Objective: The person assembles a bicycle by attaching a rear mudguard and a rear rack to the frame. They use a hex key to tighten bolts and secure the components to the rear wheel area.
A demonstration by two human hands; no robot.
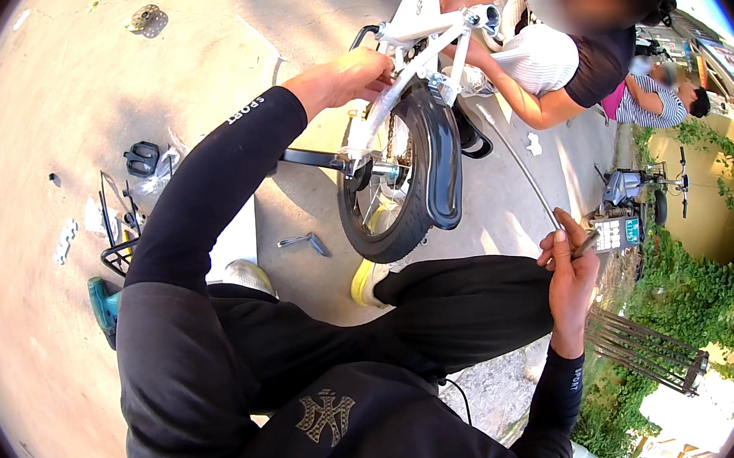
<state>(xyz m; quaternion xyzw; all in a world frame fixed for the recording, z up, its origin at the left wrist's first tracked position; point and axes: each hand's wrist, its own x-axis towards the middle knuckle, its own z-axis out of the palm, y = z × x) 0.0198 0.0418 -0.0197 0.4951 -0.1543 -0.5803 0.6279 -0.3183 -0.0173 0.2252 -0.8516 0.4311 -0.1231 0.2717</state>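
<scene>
A small white bicycle frame [412,30], partly wrapped in clear plastic, stands in front of me. My left hand [358,74] is closed at its rear tubes, with the fingertips partly hidden. Just below are the wheel with its black tire [365,229] and a glossy black fender [442,169]. Away to the right, above my knee, my right hand [572,267] grips a long thin metal rod tool [520,161]. Its shaft points up toward the bicycle, and a short darker piece sticks out past my fingers.
Across the bicycle, another person [537,62] has both arms at the frame. A silver tool [303,242] lies on the ground by the wheel. Further left are a black pedal [142,159], a black rack [111,227] and a teal power tool [104,309]. A metal disc [141,19] lies far left.
</scene>
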